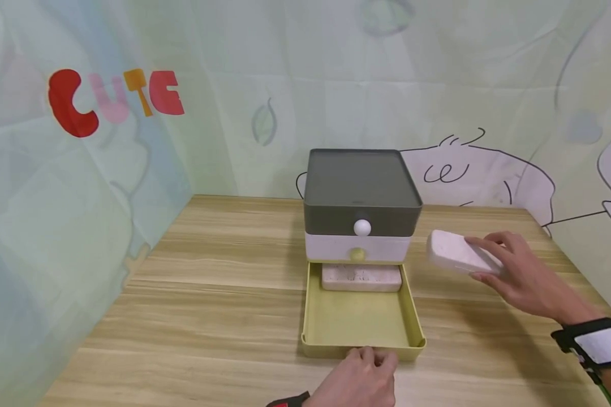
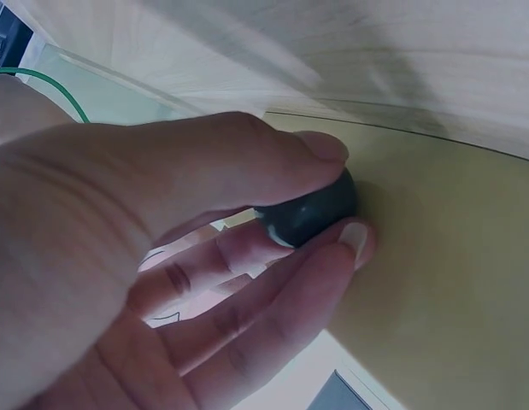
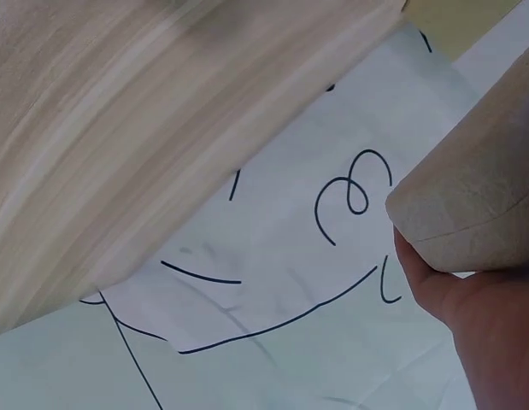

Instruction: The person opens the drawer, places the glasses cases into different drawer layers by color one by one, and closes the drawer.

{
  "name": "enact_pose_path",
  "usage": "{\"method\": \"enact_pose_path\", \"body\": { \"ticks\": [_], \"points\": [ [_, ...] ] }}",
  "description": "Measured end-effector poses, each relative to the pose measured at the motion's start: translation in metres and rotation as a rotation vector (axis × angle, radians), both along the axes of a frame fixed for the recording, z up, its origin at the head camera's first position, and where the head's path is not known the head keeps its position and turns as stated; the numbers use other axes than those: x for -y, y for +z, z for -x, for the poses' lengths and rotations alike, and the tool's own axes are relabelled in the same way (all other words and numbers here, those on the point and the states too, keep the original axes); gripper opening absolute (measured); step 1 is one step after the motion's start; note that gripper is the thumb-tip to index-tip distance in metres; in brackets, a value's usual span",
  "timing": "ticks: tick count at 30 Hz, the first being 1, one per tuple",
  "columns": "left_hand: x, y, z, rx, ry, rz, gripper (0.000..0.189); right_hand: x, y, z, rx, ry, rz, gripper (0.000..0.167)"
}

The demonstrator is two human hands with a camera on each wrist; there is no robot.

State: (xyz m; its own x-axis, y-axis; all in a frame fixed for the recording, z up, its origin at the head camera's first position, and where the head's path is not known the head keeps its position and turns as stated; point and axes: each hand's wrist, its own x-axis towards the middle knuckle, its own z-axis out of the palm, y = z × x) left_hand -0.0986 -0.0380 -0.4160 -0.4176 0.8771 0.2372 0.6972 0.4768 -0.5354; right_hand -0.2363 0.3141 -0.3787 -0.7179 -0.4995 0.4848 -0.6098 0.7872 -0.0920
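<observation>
A small drawer unit (image 1: 362, 178) has its lowest drawer, a yellow one (image 1: 358, 319), pulled out toward me. My left hand (image 1: 358, 381) is at that drawer's front; in the left wrist view, its thumb and fingers pinch a dark round knob (image 2: 311, 213). A pale pinkish block (image 1: 360, 278) with dark specks on its front face lies at the drawer's back. To the right of the unit, my right hand (image 1: 526, 277) grips one end of a similar pale block with rounded edges (image 1: 455, 251), above the table. In the right wrist view the block (image 3: 478, 205) is only partly visible.
Above the yellow drawer sit a white drawer (image 1: 331, 247) with a yellowish knob and a dark grey top drawer (image 1: 331, 220) with a white knob, both pushed in. Wood-grain tabletop (image 1: 209, 294) surrounds the unit. A printed cloth backdrop (image 1: 224, 113) stands behind and at both sides.
</observation>
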Motion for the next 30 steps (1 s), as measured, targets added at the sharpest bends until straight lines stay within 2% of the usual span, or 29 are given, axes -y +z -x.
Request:
{"method": "enact_pose_path", "body": {
  "ticks": [12,18,25,30],
  "points": [
    [0.0,-0.002,0.001,-0.017,-0.03,-0.014,0.026,0.013,0.008,-0.018,-0.078,0.04,-0.005,0.081],
    [0.001,-0.001,0.001,0.016,-0.022,-0.001,0.026,0.018,0.006,-0.023,-0.081,0.068,-0.012,0.082],
    [0.0,-0.001,0.001,-0.004,-0.019,-0.008,0.026,0.025,0.006,-0.031,-0.078,0.081,-0.022,0.082],
    [0.0,-0.001,0.001,-0.012,-0.021,-0.016,0.026,0.033,0.008,-0.034,-0.086,0.12,-0.018,0.083]
  ]
}}
